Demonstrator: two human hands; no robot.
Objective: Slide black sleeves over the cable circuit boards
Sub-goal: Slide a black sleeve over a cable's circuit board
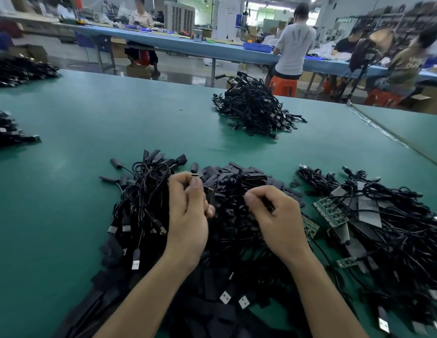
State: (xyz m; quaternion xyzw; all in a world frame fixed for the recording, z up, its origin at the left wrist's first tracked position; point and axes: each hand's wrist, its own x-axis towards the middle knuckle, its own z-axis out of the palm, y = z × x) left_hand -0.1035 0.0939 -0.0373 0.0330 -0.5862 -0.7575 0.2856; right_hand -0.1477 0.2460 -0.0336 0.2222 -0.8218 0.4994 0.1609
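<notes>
No legible text in view. Lettering on the olive shirt (407, 65) beyond the table's (90, 147) far right corner was too blurred to read. The white T-shirt (294, 42) showed only a stripe graphic. Markings on the circuit boards (331, 212) were too small to read.

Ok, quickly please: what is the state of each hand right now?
Left hand: closed, pinching a small connector.
Right hand: closed, it seems pinching a black cable.
</notes>
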